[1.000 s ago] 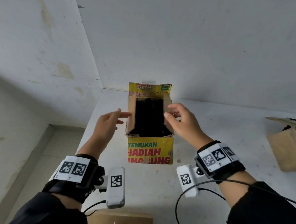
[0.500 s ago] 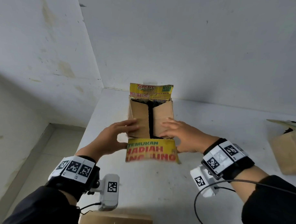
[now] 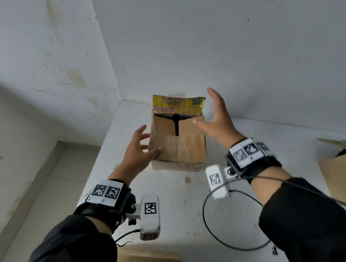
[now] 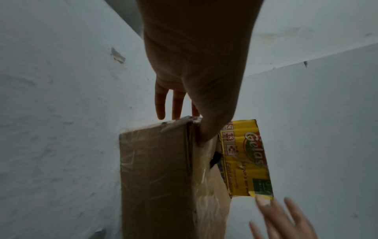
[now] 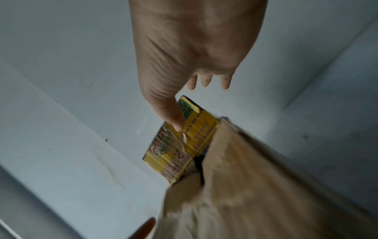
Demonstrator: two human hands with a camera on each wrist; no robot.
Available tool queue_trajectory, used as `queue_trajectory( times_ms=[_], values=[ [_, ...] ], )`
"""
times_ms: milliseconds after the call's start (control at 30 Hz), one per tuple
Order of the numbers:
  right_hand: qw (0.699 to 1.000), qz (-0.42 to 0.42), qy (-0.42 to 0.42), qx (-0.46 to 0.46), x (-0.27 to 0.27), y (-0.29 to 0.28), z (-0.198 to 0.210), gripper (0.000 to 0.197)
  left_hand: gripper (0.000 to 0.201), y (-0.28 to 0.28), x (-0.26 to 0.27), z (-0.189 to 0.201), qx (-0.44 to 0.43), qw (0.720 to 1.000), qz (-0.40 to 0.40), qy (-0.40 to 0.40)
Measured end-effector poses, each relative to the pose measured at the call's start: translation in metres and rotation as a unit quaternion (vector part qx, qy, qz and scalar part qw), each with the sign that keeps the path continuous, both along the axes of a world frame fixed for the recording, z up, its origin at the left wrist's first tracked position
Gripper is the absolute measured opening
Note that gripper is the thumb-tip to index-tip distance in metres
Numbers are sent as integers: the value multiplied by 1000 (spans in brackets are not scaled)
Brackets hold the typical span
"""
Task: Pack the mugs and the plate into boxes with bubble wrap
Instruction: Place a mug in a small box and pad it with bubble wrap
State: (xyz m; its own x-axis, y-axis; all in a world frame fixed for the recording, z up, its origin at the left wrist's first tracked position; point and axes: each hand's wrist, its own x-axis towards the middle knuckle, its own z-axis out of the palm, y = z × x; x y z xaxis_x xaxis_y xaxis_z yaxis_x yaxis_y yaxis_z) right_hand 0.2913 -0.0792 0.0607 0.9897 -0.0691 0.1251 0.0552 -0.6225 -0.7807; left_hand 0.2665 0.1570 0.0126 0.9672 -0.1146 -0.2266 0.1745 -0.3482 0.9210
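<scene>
A cardboard box [image 3: 177, 148] stands on the white table [image 3: 185, 209] against the back wall. Its two side flaps are folded in and the plain brown front flap [image 3: 179, 146] lies over them. The yellow printed back flap [image 3: 178, 104] still stands upright. A dark gap [image 3: 176, 123] shows between the side flaps; no mug, plate or bubble wrap is visible. My left hand [image 3: 142, 147] is at the box's front-left corner, thumb pressing on the front flap [image 4: 202, 152], fingers straight along the side. My right hand [image 3: 213, 116] hovers open beside the back flap [image 5: 184, 145], holding nothing.
A second cardboard box [image 3: 337, 168] sits at the right edge, and a cardboard piece [image 3: 148, 259] lies at the near edge. A black cable [image 3: 223, 244] loops over the table. Walls [image 3: 229, 54] close the back and left; the table's left edge drops to the floor [image 3: 39, 185].
The side flaps were folded in, then the front flap came up over them. My right hand has lifted off toward the back flap; my left hand moved to the front-left corner.
</scene>
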Motion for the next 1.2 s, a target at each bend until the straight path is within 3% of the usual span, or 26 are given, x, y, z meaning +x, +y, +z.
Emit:
queue_trajectory(
  times_ms=[100,233,433,667,833,1000,1200],
  values=[
    [998,60,25,-18,25,7,14,86,80,1,-1,-1,-10,1000,-3,-4],
    [978,115,16,-171,26,13,21,77,78,4,-3,-4,-25,1000,2,-7],
    [886,240,50,-394,-3,19,-12,106,72,1,-6,-9,-34,999,5,-25],
    [825,293,34,-482,-31,33,-35,113,60,1,-4,-13,-17,999,-2,-45],
    [869,257,-9,-422,-46,46,-57,83,55,-2,-5,-15,1,998,6,-64],
    [878,213,-112,-413,-53,50,-71,66,54,-4,-5,-18,20,997,16,-68],
    [913,181,-130,-343,-58,54,-69,47,54,-6,-5,-20,31,997,15,-73]
  ],
)
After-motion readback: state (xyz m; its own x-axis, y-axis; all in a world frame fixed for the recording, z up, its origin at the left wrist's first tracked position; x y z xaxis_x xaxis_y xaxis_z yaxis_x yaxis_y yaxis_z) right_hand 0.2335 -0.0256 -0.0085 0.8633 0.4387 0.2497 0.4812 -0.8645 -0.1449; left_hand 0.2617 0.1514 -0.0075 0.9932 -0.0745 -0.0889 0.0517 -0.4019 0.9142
